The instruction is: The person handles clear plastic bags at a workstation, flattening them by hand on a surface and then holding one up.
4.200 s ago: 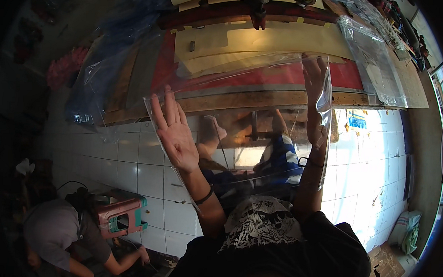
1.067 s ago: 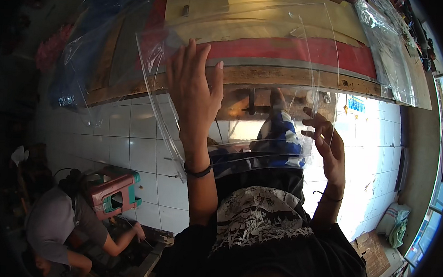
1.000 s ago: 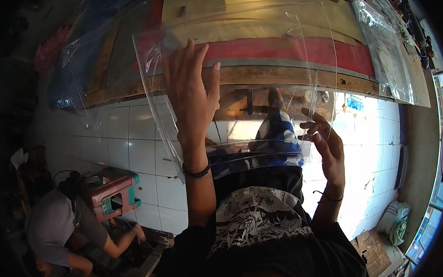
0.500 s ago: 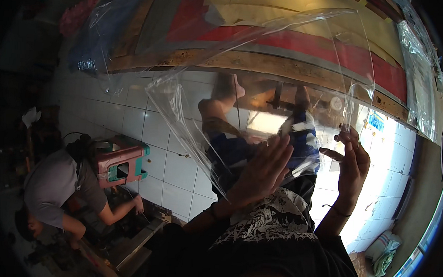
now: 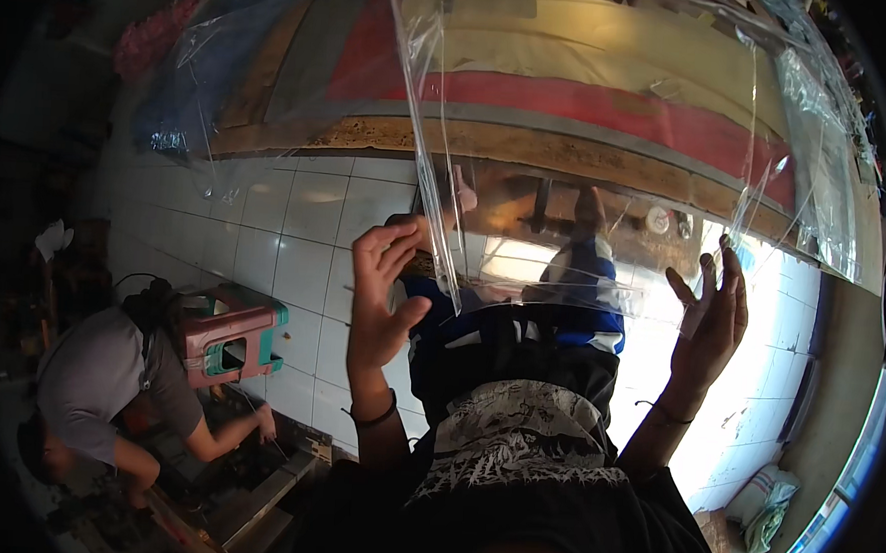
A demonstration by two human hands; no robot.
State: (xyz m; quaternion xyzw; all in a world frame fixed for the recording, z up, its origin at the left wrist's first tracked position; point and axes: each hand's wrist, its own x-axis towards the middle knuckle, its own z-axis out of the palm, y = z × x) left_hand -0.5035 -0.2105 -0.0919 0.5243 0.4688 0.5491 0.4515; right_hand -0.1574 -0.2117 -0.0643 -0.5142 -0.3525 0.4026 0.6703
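Clear sheet (image 5: 579,159): left edge slants forward-left; long axis unclear.

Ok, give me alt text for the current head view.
A clear plastic sheet overlaps a wood-edged table, with the person's open left hand and open right hand near its lower corners; contact is unclear. At lower left, a co-worker in grey bends beside a red-and-green stool.

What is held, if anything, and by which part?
The open left hand holds nothing; whether the right hand grips the clear plastic sheet cannot be told.
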